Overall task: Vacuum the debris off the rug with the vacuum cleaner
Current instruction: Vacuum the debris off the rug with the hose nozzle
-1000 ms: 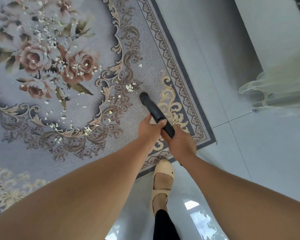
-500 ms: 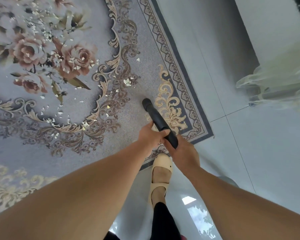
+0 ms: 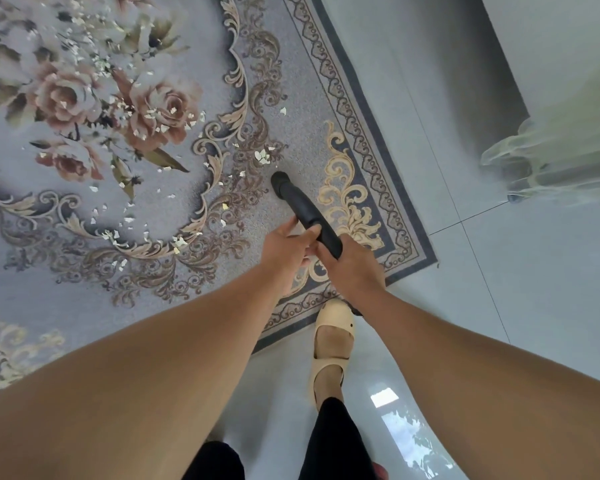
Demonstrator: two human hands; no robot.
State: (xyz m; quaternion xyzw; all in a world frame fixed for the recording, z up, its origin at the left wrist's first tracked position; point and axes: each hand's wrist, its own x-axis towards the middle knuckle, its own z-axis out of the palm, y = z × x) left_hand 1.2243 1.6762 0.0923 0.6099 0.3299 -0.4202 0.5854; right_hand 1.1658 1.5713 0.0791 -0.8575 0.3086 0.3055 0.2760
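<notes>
A black vacuum nozzle tube [image 3: 303, 211] points away from me, its tip low over the grey floral rug [image 3: 302, 109]. My right hand [image 3: 352, 271] grips the tube's near end. My left hand [image 3: 286, 247] holds it just beside, fingers curled onto the tube. Pale debris flakes [image 3: 262, 156] lie just beyond the tip. Several more debris flakes [image 3: 146, 116] are scattered over the rose pattern and along the scroll border to the left. The vacuum's body is out of view.
The rug's corner [image 3: 426, 261] ends at a glossy white tiled floor [image 3: 534, 306]. My foot in a beige shoe [image 3: 331, 344] stands at the rug's edge. A sheer pale curtain [image 3: 561, 150] hangs at the right, beside a white wall base.
The view has swung back and forth slightly. The nozzle tip now sits closer to the cluster of flakes ahead of it. Both hands keep their hold on the tube.
</notes>
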